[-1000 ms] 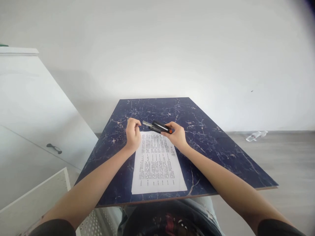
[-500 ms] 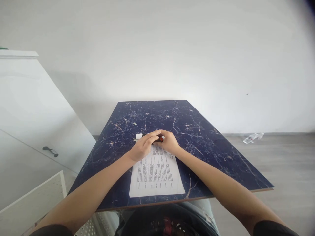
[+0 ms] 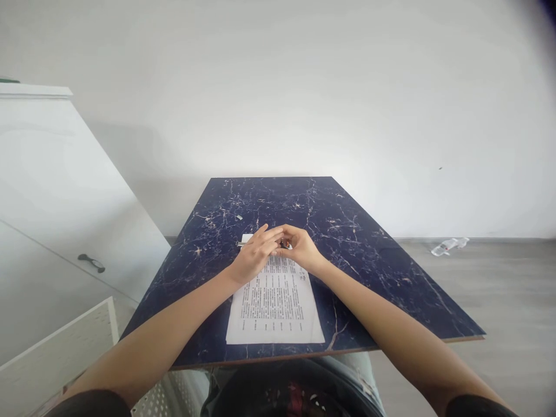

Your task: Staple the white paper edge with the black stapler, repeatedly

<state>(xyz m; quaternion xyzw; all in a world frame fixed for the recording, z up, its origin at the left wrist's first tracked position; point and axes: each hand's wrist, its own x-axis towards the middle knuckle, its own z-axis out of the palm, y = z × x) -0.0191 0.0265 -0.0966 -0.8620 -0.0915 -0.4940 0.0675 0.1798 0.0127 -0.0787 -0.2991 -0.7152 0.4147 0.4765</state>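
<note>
White cabinet (image 3: 78, 185), then blue marbled tabletop (image 3: 369, 278): on my feed the left hand (image 3: 259, 249) sits half-cupped over the black stapler (image 3: 285, 244) at the far end of the printed sheet (image 3: 275, 307), its grip hidden from me. The right hand (image 3: 299, 246) curls round the stapler's orange-marked end.

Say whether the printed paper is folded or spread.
Spread: the paper lies flat on the blue table, printed side up, its far end partly hidden by the left hand.

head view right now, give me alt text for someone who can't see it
The left hand and right hand meet over a mostly hidden tool, probably a stapler, at the far end of a printed sheet. The sheet lies on a dark blue, white-veined table before a pale wall, with a white cabinet on the left.
</note>
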